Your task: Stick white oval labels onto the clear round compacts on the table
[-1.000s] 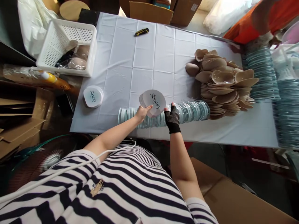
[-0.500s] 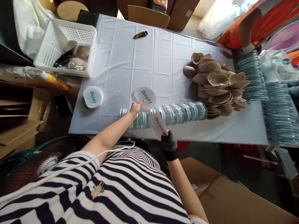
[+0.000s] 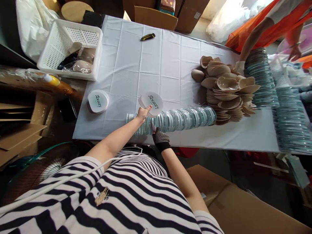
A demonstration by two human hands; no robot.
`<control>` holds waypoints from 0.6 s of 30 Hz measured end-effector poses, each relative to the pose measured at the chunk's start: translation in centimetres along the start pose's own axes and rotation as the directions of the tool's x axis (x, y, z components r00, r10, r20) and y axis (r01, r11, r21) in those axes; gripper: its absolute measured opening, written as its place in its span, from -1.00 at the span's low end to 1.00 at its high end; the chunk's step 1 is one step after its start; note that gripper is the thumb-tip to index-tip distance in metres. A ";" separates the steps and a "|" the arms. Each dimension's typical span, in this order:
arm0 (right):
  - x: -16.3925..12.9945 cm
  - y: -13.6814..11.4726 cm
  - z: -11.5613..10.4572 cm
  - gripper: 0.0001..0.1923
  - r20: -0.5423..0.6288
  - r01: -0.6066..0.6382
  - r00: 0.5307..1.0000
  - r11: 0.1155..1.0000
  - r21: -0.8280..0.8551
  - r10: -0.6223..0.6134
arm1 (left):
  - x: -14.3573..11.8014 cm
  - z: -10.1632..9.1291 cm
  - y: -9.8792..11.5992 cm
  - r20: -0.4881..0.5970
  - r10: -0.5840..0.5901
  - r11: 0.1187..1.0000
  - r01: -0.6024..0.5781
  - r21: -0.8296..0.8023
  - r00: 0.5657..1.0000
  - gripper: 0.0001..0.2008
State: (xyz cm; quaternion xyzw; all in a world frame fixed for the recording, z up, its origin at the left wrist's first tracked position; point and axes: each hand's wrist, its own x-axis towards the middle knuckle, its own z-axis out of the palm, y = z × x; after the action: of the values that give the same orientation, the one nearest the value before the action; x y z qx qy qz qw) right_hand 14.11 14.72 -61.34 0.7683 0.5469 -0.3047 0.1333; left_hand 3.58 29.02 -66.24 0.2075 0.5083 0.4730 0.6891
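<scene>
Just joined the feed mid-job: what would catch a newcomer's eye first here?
The big heap of tan cups at the table's right, and the long row of clear lids along the near edge. The left hand holds up a stack of printed cards; the gloved right hand touches the row.

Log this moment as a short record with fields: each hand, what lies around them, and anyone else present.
left hand: holds a fan of white printed cards
right hand: in a black glove, at the row of clear round cases, a card edge at its fingers
table: pile of beige cups, second card stack, white basket, utility knife
other person: an arm reaching to stacked cases
</scene>
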 end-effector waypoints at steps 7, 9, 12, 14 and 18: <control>-0.1 0.3 1.0 -0.69 -0.086 0.019 0.996 1.000 -0.021 -0.021 | 0.0 -0.4 -0.3 0.008 -0.014 1.000 0.014 0.022 1.000 -0.57; 0.4 0.3 1.4 -0.67 -0.095 0.035 0.995 0.998 -0.049 -0.039 | 0.1 -0.6 -0.5 0.028 -0.007 1.000 0.006 0.029 1.000 -0.57; 1.1 0.2 1.7 -0.67 -0.095 0.085 0.991 0.993 -0.084 -0.093 | 0.2 -0.8 -0.8 0.043 0.012 1.000 -0.013 0.007 0.999 -0.56; 1.4 0.0 1.8 -0.69 -0.085 0.106 0.990 0.993 -0.058 -0.110 | 0.1 -0.8 -0.7 0.037 0.030 0.999 -0.029 -0.018 0.999 -0.53; 2.0 -0.5 2.2 -0.71 -0.054 0.081 0.995 0.996 0.043 -0.079 | -0.1 -0.6 -0.2 0.037 0.023 0.999 -0.022 -0.038 0.999 -0.51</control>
State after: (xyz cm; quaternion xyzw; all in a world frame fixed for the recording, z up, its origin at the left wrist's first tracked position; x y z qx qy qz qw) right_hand 13.40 15.25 -64.26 0.7564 0.5735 -0.3017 0.0892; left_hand 3.12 28.70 -66.58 0.2088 0.4839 0.4863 0.6969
